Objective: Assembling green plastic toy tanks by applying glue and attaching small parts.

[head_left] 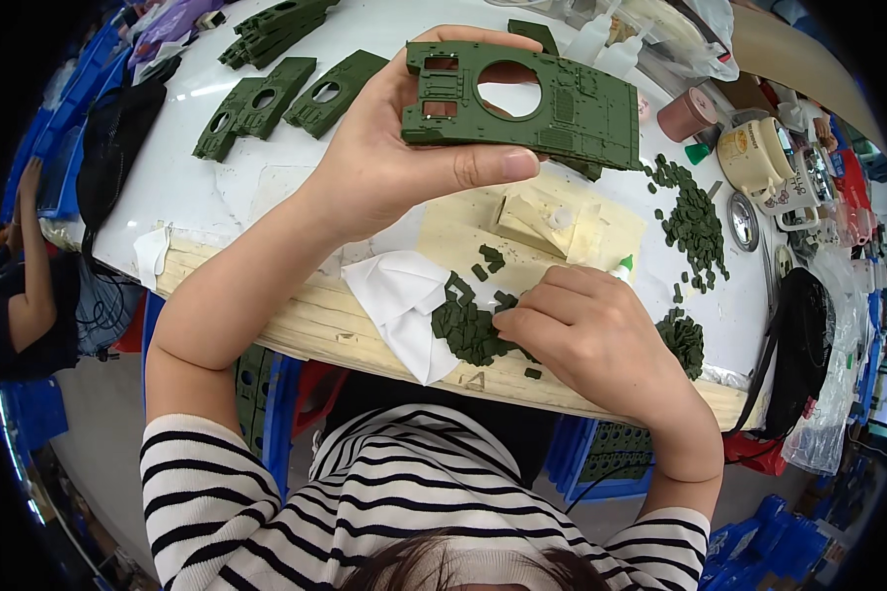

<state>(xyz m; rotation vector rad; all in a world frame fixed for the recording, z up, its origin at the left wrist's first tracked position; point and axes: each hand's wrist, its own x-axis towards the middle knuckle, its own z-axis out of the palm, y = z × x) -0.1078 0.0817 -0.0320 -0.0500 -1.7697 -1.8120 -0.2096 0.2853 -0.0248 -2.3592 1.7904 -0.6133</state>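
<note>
My left hand (389, 163) grips a dark green plastic model tank hull (586, 113) with a large round hole, thumb along its near edge and fingers behind. It is held up above the table. Lower down, my right hand (601, 340) has its fingers drawn together at a pile of small green plastic pieces (466, 333); whatever lies between the fingertips is hidden. A folded white cloth (396, 295) lies left of that pile. Behind the right hand sits a cream-coloured block (534, 229), and a green tip (625, 265) pokes up beside the knuckles.
More green hulls (278, 94) lie at the far left. Further small pieces (698, 231) spread at the right, near a mug (754, 153), a pink spool (688, 113) and a round metal object (743, 221). A black bag (118, 148) hangs over the left edge. Another person's arm (32, 256) shows far left.
</note>
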